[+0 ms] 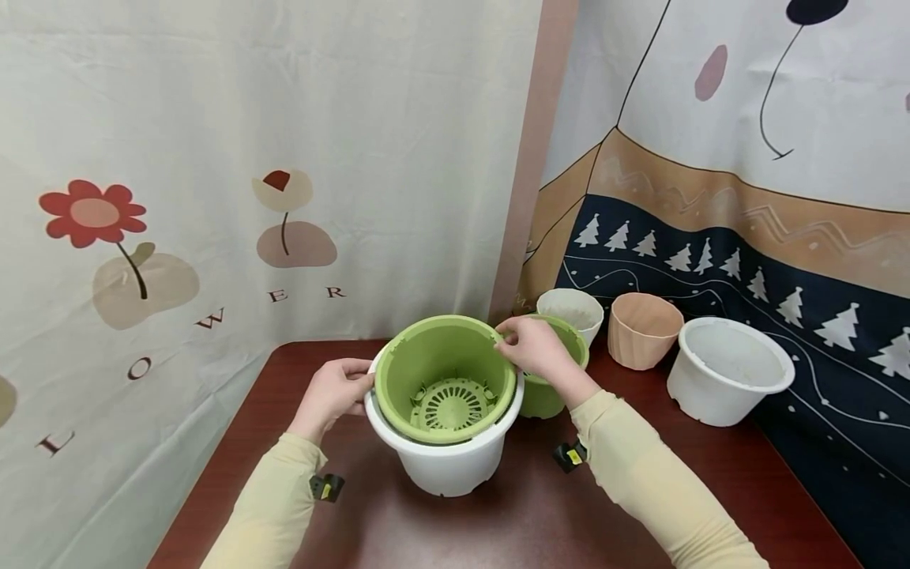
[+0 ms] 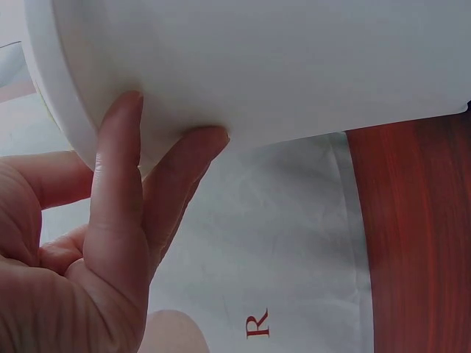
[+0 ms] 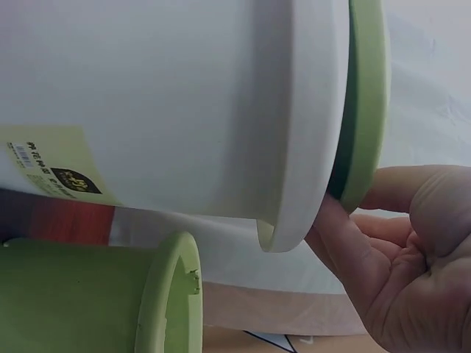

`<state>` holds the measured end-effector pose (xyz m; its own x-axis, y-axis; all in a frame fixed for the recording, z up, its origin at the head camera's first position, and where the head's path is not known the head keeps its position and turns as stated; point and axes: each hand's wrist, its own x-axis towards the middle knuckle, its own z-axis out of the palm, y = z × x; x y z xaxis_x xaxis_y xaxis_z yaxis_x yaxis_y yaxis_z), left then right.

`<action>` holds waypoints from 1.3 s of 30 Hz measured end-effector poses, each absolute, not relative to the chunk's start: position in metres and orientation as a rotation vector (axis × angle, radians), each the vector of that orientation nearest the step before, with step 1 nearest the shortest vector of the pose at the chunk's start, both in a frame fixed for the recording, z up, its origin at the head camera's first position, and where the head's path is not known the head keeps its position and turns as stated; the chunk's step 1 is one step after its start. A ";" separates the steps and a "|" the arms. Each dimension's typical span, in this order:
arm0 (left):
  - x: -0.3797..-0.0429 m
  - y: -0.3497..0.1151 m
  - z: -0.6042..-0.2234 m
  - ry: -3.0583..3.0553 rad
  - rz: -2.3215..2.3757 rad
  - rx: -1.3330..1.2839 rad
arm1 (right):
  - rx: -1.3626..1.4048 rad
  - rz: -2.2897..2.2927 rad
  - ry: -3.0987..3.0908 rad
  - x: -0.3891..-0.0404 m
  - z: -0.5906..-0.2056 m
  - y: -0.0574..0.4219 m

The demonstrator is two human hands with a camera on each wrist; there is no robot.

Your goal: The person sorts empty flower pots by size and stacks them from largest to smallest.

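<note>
A green flowerpot (image 1: 444,340) with a slotted base sits inside a larger white flowerpot (image 1: 448,470). On its right side the green rim stands a little above the white one, with a dark gap between. My left hand (image 1: 334,395) holds the white pot at its left rim; two fingertips press the outer wall under the lip in the left wrist view. My right hand (image 1: 536,348) pinches the green pot's rim on the right. In the right wrist view those fingers (image 3: 338,235) reach right at the gap between both rims, and a yellow label (image 3: 59,165) shows on the white wall.
Behind my right hand stands a second green pot (image 1: 543,401). Farther back are a small white pot (image 1: 586,336), a peach pot (image 1: 640,348) and a wide white pot (image 1: 718,399). The dark red table (image 1: 526,514) meets printed curtains (image 1: 398,197) at the back and right.
</note>
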<state>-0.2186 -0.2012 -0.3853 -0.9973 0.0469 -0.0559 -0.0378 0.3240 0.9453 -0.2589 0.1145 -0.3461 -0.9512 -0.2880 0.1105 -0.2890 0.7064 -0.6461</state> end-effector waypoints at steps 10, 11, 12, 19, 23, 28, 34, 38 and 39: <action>-0.219 -0.201 -0.386 2.507 1.780 0.005 | 0.505 0.960 -2.838 -0.257 -0.349 0.112; -0.219 -0.201 -0.387 2.507 1.780 0.006 | 0.506 0.953 -2.831 -0.257 -0.350 0.112; -0.219 -0.201 -0.387 2.507 1.779 0.007 | 0.506 0.948 -2.825 -0.258 -0.351 0.112; -0.218 -0.200 -0.387 2.524 1.760 0.012 | 0.521 0.919 -2.794 -0.257 -0.353 0.113; -0.218 -0.200 -0.387 2.531 1.753 0.016 | 0.539 0.910 -2.778 -0.257 -0.351 0.115; -0.218 -0.200 -0.386 2.535 1.748 0.014 | 0.583 0.942 -2.759 -0.256 -0.348 0.120; -0.218 -0.199 -0.385 2.530 1.751 0.006 | 0.625 0.961 -2.731 -0.256 -0.353 0.132; -0.218 -0.200 -0.385 2.529 1.750 0.000 | 0.657 0.957 -2.715 -0.255 -0.354 0.142; -0.218 -0.200 -0.384 2.529 1.750 0.000 | 0.662 0.962 -2.713 -0.254 -0.354 0.145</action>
<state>-0.2182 -0.1999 -0.3845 -0.9978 0.0377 -0.0548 -0.0380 0.3532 0.9348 -0.2543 0.1450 -0.3542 -0.8828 -0.3470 0.3166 -0.4689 0.6901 -0.5512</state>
